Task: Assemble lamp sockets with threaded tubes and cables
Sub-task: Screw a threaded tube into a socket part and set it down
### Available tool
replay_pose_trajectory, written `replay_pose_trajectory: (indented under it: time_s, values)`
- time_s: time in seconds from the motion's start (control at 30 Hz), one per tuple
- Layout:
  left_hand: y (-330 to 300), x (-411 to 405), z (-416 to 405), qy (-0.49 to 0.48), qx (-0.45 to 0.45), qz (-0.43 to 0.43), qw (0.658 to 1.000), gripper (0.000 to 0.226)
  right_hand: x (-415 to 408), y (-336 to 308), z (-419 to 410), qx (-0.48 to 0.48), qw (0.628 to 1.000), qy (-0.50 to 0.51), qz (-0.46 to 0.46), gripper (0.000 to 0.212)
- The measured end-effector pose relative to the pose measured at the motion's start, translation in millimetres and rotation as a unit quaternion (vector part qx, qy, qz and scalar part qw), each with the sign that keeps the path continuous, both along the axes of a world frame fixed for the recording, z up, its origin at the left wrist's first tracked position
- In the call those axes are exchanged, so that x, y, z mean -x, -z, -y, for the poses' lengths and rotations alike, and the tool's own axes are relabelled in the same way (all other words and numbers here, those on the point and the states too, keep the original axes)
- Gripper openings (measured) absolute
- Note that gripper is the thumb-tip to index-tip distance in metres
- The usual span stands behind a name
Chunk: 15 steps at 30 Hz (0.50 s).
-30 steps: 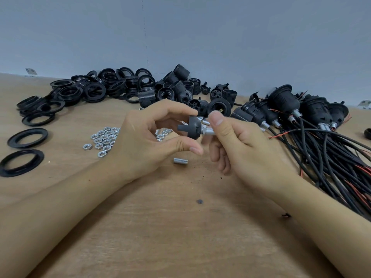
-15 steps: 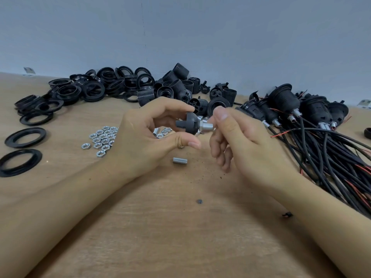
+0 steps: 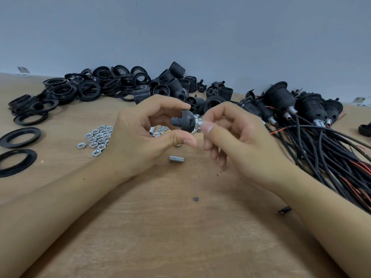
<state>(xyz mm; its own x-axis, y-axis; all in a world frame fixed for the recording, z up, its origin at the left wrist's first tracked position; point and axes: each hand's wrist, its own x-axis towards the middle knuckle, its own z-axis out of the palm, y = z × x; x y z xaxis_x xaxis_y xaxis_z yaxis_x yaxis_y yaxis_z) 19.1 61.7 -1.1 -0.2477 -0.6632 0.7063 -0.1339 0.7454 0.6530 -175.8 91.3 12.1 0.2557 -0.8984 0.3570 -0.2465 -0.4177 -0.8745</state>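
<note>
your left hand [image 3: 140, 133] holds the black socket cap [image 3: 183, 122] between thumb and fingers, above the counter [image 3: 180, 227]. your right hand [image 3: 236, 133] pinches the silver threaded tube [image 3: 198, 125] at the cap's end. a spare tube [image 3: 175, 158] lies below; finished cabled sockets [image 3: 281, 101] lie to the right.

Bare forearms – no sleeves; left hand [image 3: 140, 135], right hand [image 3: 236, 135].

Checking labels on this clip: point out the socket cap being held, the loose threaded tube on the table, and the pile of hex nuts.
socket cap [image 3: 183, 122], head view, on its black dome.
threaded tube [image 3: 175, 158], head view, mid-length.
hex nuts [image 3: 98, 137], head view, middle of the pile.
</note>
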Motion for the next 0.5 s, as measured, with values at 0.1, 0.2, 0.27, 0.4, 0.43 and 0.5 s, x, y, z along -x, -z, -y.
replay_pose_trajectory:
  time_s: [0.1,0.2,0.27,0.4,0.43,0.5]
  values:
    - [0.1,0.9,-0.5,0.002,0.01,0.007,1.0,0.045,-0.2,-0.9,-1.1,0.007,1.0,-0.002,-0.011,0.022]
    - [-0.5,1.1,-0.5,0.005,0.023,0.01,1.0,0.044,-1.5,0.3,-1.4,0.008,1.0,0.007,-0.016,0.041]
    - [-0.4,0.9,-0.8,0.002,0.022,0.009,1.0,0.044,-2.5,-0.8,-2.1,0.012,1.0,0.008,-0.012,0.036]
    - [-0.1,1.5,-1.2,0.005,0.02,0.015,1.0,0.045,-0.6,-0.3,-1.6,0.012,1.0,-0.002,-0.008,0.02]
    - [-0.1,1.6,-2.0,0.005,0.023,0.019,1.0,0.045,-0.8,-0.2,-1.6,0.015,1.0,-0.001,-0.014,0.025]
    - [-0.3,1.7,-3.3,0.002,0.029,0.028,0.999,0.046,-2.4,0.1,-1.6,0.012,1.0,0.003,-0.026,0.038]
